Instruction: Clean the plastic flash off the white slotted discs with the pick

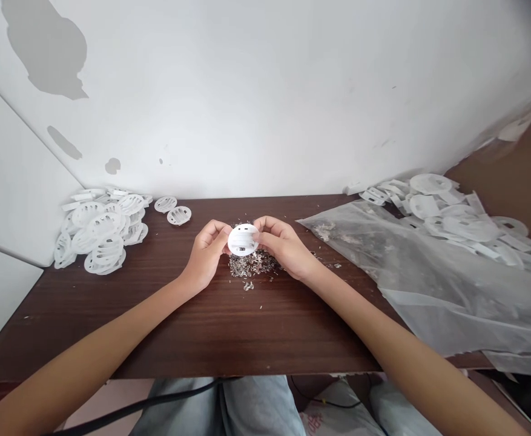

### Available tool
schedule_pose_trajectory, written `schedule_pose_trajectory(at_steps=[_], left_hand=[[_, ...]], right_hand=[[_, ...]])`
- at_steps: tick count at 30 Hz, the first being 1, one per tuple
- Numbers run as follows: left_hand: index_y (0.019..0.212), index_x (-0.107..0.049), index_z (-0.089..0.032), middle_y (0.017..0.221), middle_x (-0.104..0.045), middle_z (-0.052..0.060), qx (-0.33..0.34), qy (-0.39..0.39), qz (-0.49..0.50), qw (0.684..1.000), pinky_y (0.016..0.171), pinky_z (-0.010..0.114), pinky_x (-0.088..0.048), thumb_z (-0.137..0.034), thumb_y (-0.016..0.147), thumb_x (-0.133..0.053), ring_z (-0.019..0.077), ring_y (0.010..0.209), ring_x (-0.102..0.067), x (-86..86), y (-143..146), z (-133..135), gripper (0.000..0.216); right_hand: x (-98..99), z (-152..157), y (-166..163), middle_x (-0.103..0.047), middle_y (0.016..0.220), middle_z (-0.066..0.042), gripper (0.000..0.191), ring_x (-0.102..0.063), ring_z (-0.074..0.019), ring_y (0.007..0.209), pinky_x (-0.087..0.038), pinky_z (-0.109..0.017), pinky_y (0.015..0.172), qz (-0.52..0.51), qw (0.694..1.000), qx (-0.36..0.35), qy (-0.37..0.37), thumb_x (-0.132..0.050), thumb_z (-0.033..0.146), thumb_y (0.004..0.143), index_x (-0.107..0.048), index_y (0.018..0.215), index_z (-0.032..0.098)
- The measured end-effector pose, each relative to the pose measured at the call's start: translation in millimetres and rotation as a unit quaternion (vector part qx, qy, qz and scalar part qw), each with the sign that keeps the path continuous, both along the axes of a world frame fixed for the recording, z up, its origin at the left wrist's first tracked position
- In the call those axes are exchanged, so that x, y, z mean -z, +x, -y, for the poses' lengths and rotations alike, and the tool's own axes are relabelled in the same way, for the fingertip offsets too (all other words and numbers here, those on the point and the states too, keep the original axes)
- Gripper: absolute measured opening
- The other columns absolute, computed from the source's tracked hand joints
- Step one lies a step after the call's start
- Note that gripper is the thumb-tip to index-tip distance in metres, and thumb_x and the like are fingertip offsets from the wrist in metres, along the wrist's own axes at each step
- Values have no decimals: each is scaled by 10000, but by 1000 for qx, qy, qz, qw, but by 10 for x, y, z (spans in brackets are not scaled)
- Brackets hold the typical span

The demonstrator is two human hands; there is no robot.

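Note:
Between my two hands a round white plastic disc (242,240) with small slots is held up above the table. Its left edge is pinched by my left hand (207,251), thumb in front. My right hand (284,243) grips the right edge, with the thumb lying over the disc's face. Right below and behind the disc is a heap of tiny metal pieces (252,264), partly hidden by it. A few small pieces (248,285) lie apart in front of the heap.
At the left stands a pile of slotted white discs (104,227), with two discs (178,215) beside it. On the right, a clear plastic bag (451,290) covers part of the dark wooden table (192,339), with more white plastic parts (460,212) on it. A wall (265,109) rises behind.

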State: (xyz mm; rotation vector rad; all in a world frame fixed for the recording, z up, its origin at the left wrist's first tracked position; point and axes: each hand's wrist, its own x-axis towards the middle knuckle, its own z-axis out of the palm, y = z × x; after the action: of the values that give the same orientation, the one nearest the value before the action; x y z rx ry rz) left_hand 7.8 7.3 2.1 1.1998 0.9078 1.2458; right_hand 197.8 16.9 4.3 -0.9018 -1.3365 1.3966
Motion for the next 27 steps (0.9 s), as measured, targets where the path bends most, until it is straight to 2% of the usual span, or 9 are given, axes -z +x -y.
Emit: schedule_pose_trajectory(at_steps=[4, 7, 11, 13, 16, 20, 27], left_hand=[[845, -569, -210, 809, -608, -27, -45, -35, 33, 998, 637, 254, -512, -410, 933, -679, 100, 641, -584, 23, -27, -29, 245], [828, -545, -208, 793, -616, -25, -35, -63, 48, 996, 650, 265, -515, -393, 958, -637, 105, 640, -604, 39, -36, -49, 245], [824, -584, -195, 762, -629, -1, 27, -21, -40, 999, 683, 274, -511, -431, 997, -591, 127, 694, -624, 53, -8, -6, 293], [947, -613, -206, 863, -666, 8, 30, 9, -67, 997, 701, 271, -511, -395, 941, -696, 141, 772, -647, 53, 9, 29, 207], [1115, -631, -227, 1040, -698, 35, 13, 32, -80, 996, 758, 286, -524, -364, 887, -769, 175, 918, -667, 33, 20, 60, 300], [1033, -714, -199, 990, -729, 57, 21, 31, -99, 994, 764, 299, -515, -461, 948, -680, 183, 879, -664, -11, 12, 69, 277], [1045, -732, -217, 1010, -752, 58, 43, 52, -71, 995, 744, 292, -525, -468, 918, -731, 187, 881, -691, -20, 3, 86, 281]], right_hand=[[-47, -5, 66, -563, 785, 29, 201, -493, -141, 707, -396, -293, 654, 46, 997, 31, 59, -793, 319, 796, -617, 827, 228], [-79, -4, 106, -599, 812, 21, 202, -534, -148, 740, -447, -302, 703, -6, 999, 18, 48, -803, 335, 814, -634, 872, 239], [-83, 11, 95, -627, 856, 10, 234, -568, -156, 776, -507, -318, 762, -75, 997, -10, 13, -835, 378, 800, -663, 901, 254], [-75, 26, 68, -634, 874, 5, 249, -579, -156, 792, -520, -319, 773, -83, 996, -22, 4, -851, 394, 789, -675, 897, 255], [-62, 54, 24, -645, 893, 0, 272, -599, -159, 809, -532, -330, 793, -80, 996, -39, -4, -860, 421, 789, -676, 902, 256], [-49, 79, -9, -647, 887, -5, 306, -615, -175, 822, -539, -366, 823, -50, 997, -53, -1, -842, 476, 804, -663, 915, 255], [6, 61, 2, -630, 868, 5, 267, -596, -162, 807, -516, -337, 797, -51, 997, -60, 12, -843, 439, 828, -679, 933, 256]])
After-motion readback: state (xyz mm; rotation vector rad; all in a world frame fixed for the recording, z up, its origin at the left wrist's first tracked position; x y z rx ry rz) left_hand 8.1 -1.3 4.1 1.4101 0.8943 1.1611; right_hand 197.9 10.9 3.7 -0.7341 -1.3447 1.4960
